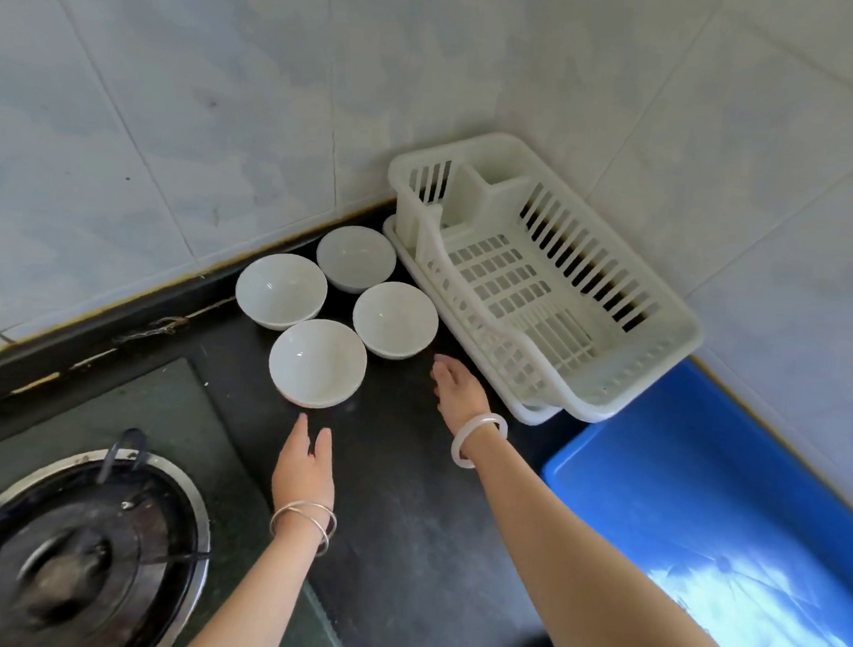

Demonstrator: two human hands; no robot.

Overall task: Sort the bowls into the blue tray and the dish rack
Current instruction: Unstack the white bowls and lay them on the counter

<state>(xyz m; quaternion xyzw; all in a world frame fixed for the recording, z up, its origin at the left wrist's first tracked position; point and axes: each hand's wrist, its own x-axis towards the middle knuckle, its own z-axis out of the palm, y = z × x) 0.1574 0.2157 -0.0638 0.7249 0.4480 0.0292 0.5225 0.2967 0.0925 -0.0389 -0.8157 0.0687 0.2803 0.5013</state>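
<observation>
Nothing sorted yet, I'd say we're at step one: the reach. Four white bowls sit upright in a tight cluster on the dark counter [398, 501], btwn the tiled wall and the dish rack [615, 386]: nearest bowl [317, 362], right bowl [395, 318], left bowl [281, 290], far bowl [356, 256]. Rack is in the corner, nothing in it; blue tray [658, 477] just this side of it, also bare.

I see the left hand [304, 472] fingers apart, palm down, tips just short of the nearest bowl, holding nothing. Right hand [457, 385] is likewise spread and not gripping anything, near the right bowl and beside the rack's front edge, w/o touching either as far as I can tell.

Next move, my read: each hand closes on a rim, left on nearest bowl, right on right bowl. Bowls sit v. close together, so fingers need to slip in w/o knocking neighbours. Glazed, prob slick; lift straight up. Gas burner [69, 555] sits at left, clear of the path.
</observation>
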